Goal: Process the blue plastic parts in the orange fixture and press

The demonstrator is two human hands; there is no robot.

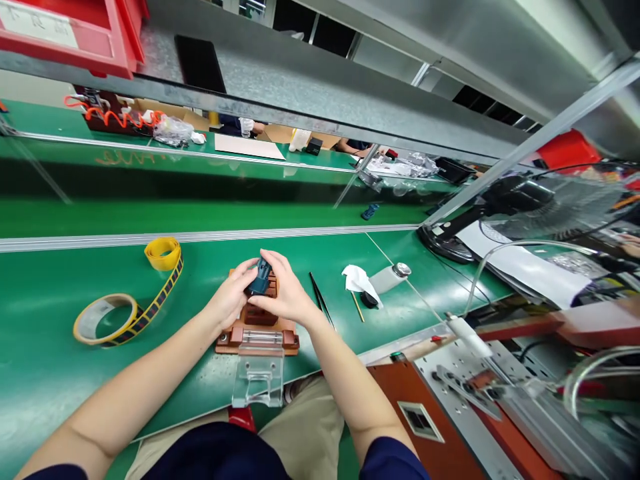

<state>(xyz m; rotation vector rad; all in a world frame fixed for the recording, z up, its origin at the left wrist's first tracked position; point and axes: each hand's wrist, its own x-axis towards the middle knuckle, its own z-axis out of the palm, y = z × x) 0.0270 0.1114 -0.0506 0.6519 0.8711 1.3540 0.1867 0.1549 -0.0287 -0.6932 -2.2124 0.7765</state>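
Dark blue part (260, 276) is clamped between my left hand (231, 297) and right hand (283, 290), above the brown fixture (257, 339). Tweezers (321, 300) lie just right of the fixture; the label roll (107, 320) lies well left. Bare green mat (200, 287) separates roll and fixture.

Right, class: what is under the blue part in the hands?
Below the blue part, between the left hand and right hand, a brown fixture shows, with its clear flap. What the part and hands cover cannot be seen.
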